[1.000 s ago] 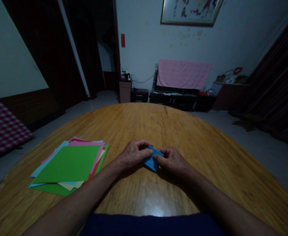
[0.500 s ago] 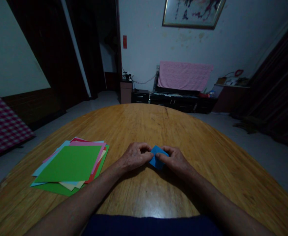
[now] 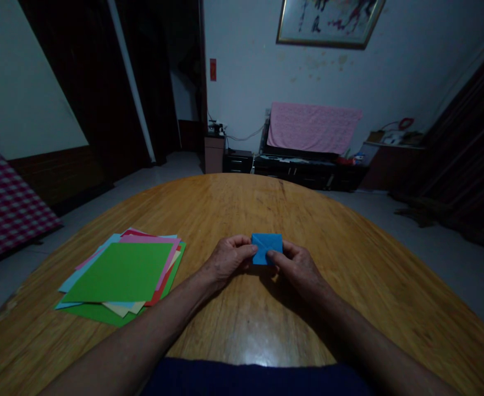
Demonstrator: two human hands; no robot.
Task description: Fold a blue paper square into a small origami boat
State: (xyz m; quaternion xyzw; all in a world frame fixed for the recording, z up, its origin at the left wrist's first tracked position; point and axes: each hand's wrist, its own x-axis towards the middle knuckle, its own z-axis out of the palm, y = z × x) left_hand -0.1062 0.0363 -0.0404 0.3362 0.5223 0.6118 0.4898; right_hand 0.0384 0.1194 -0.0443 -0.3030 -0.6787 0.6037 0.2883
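Observation:
A small folded piece of blue paper (image 3: 267, 243) is held between my two hands over the middle of the table, its flat face with crease lines towards me. My left hand (image 3: 231, 256) pinches its left edge, thumb in front and fingers behind. On the right side, my right hand (image 3: 295, 264) grips it with the thumb pressed on the lower front. The fingers behind the paper are mostly hidden. A stack of coloured paper sheets, green on top (image 3: 116, 272), lies to the left of my left forearm.
The round wooden table (image 3: 234, 203) fills the foreground. Beyond its far edge stands a low black cabinet (image 3: 308, 179) with a screen under a pink cloth (image 3: 314, 127). At far left is a surface with a checked cloth (image 3: 9, 203).
The blue paper has turned from a tilted, corner-down position to a level one and has risen slightly. Both hands keep hold of it; the paper stack stays put.

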